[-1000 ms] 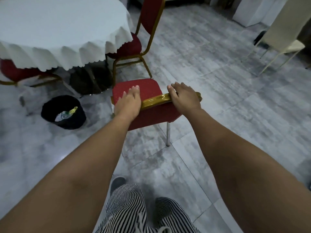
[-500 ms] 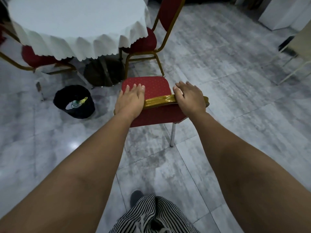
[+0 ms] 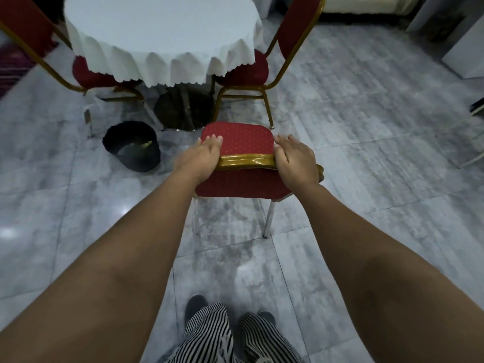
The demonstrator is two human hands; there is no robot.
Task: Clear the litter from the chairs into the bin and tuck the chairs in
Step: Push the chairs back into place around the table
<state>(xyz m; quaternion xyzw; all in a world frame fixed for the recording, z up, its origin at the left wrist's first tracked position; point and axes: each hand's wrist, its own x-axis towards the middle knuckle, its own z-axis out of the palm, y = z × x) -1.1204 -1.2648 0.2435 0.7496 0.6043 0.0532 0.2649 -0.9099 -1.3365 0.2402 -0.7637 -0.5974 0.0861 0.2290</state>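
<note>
Hands sit on the top rail of a red chair (image 3: 237,142) in the single head view, one at each end of its gold back rail (image 3: 246,161), which fits steering the chair squarely toward the round table (image 3: 161,30) and not letting it swing to one side. The left hand (image 3: 200,158) lies over the left end with its fingers laid forward and fairly straight onto the red padding, more a press than a clasp. The right hand (image 3: 294,159) covers the right end with its fingers bent down over the rail's front edge; whether the thumb closes underneath cannot be told. The chair stands in the gap between the two other red chairs, its seat not yet under the white cloth (image 3: 183,66), so tucking in looks part done. Its seat shows no litter. The chair on the left (image 3: 89,74) and the chair on the right (image 3: 246,69) both have their seats partly beneath the cloth's scalloped hem, which suggests they are dealt with. The black bin (image 3: 131,146) stands on the tiled floor (image 3: 366,127) just left of the chair being pushed, beside the table's dark base (image 3: 183,108), with pale litter inside, one piece yellowish. Being so near the chair's path, it may get nudged if the chair drifts left. Striped trouser legs (image 3: 217,334) show at the bottom, feet set behind the chair as for a push forward.
</note>
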